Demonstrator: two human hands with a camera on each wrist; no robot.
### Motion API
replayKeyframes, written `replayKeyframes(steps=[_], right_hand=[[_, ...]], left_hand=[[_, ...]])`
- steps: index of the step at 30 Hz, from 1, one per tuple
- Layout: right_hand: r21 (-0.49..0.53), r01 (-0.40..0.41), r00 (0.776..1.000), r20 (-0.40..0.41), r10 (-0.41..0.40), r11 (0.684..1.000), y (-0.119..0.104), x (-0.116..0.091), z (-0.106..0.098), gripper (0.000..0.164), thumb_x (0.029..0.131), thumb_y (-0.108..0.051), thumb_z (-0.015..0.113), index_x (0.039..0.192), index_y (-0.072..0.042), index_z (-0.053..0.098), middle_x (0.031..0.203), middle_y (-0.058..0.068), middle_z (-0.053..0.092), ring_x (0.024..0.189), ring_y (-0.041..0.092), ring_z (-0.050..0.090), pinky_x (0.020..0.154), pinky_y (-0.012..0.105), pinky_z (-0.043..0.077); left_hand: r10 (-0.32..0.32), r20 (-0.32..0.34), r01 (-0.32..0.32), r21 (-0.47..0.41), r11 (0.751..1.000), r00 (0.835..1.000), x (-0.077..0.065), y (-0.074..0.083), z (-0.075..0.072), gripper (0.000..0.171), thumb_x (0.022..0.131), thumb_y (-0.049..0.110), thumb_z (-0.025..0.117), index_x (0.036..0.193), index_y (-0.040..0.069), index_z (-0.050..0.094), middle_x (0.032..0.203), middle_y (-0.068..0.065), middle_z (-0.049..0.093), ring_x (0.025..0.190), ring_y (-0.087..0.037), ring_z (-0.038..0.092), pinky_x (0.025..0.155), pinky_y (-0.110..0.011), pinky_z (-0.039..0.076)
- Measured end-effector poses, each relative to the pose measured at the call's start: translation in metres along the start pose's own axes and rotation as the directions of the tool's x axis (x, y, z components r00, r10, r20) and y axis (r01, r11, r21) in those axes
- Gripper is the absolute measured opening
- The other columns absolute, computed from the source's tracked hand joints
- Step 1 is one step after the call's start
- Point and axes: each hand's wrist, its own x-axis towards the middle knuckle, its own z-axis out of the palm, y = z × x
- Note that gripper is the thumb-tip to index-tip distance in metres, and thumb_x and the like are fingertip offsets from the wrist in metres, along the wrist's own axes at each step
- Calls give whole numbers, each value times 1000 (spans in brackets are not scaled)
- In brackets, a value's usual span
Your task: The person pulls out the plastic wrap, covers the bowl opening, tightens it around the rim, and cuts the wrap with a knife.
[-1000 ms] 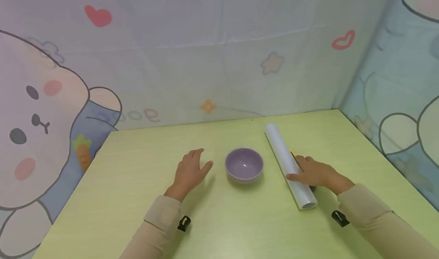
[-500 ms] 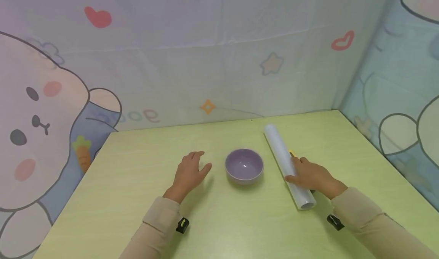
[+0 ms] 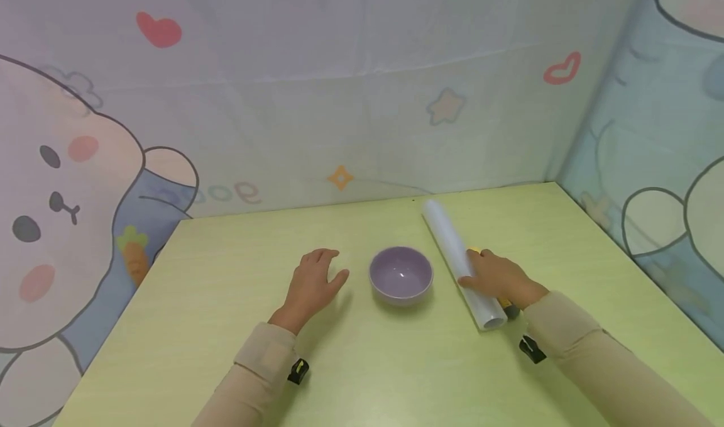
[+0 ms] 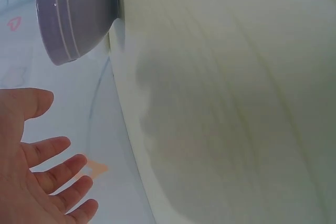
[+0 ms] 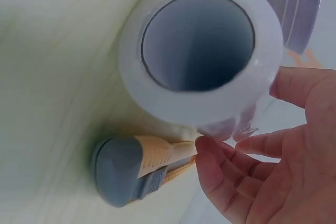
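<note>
A purple bowl stands upright on the table, between both hands. My left hand hovers to its left, fingers spread and holding nothing; the bowl's side shows above the thumb in the left wrist view. Right of the bowl lies a long white roll of plastic wrap, its hollow end facing the right wrist camera. My right hand grips the roll from above, thumb on the bowl side, fingers on the other. Beside the roll, partly under this hand, is a yellow and grey utility knife.
The pale yellow-green table runs back to a printed cloth backdrop. Another cloth hangs along the right side. Small black devices are worn at both wrists.
My right hand and the roll of plastic wrap have shifted left, slightly toward the back, exposing more of the utility knife. My left hand and the bowl have stayed nearly still.
</note>
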Motion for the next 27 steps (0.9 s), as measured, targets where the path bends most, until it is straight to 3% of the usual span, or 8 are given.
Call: replayKeyframes(steps=[6, 14, 21, 27], right_hand=[[-17, 15, 1000, -5, -15, 1000, -6, 13, 1, 68, 90, -33, 53, 135, 12, 31, 115, 31, 47, 85, 29, 53, 70, 42, 47], [-39, 43, 998, -37, -45, 998, -5, 31, 2, 65, 90, -29, 53, 135, 13, 32, 119, 32, 48, 98, 36, 54, 82, 47, 45], [-35, 73, 995, -66, -75, 997, -9, 40, 2, 63, 90, -27, 53, 136, 10, 32, 120, 30, 49, 99, 35, 54, 84, 47, 45], [-25, 93, 991, -95, -95, 995, -10, 48, 6, 61, 90, -25, 53, 139, 5, 32, 121, 28, 49, 98, 34, 53, 84, 47, 45]], left_hand=[[19, -21, -19, 7, 1000, 1000, 3, -1, -3, 43, 91, 34, 55, 124, 7, 54, 130, -13, 50, 126, -33, 39, 99, -51, 35], [25, -57, -23, 36, 999, 998, 11, -8, -6, 41, 91, 34, 54, 122, 7, 55, 130, -13, 50, 124, -33, 41, 98, -51, 37], [20, -26, -19, 44, 999, 999, 14, -13, -4, 40, 91, 34, 53, 121, 7, 56, 130, -14, 49, 124, -34, 40, 97, -52, 36], [63, -38, -57, 134, 989, 997, 22, -19, -10, 39, 90, 32, 54, 120, 6, 56, 134, -16, 44, 124, -36, 40, 94, -52, 39]])
